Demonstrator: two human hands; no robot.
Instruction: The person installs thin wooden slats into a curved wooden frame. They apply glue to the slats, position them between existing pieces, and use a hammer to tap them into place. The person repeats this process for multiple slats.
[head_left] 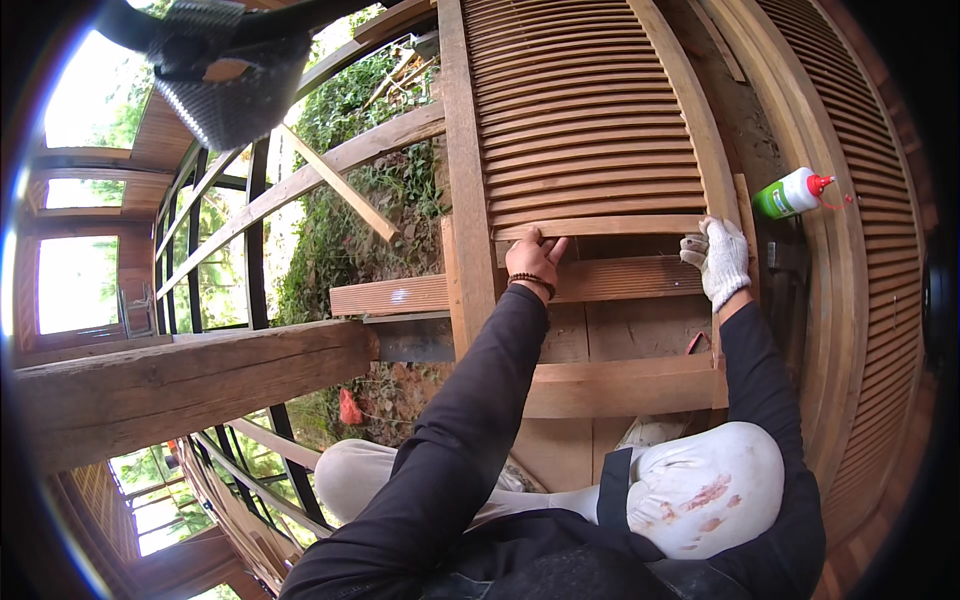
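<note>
A wooden louvred panel lies before me, its several thin slats set between a left side rail and a right side rail. My left hand, bare with a beaded bracelet, grips the nearest wooden slat close to its left end. At the slat's other end is my right hand in a white knit glove, its fingers curled over the slat end beside the right rail. Below the slat, a dark gap separates it from a grooved board lying across the frame.
A white and green glue bottle with a red cap lies right of the panel. Nearer me runs a wooden crosspiece. A thick beam extends left, over a drop to planted ground. Another louvred panel stands far right.
</note>
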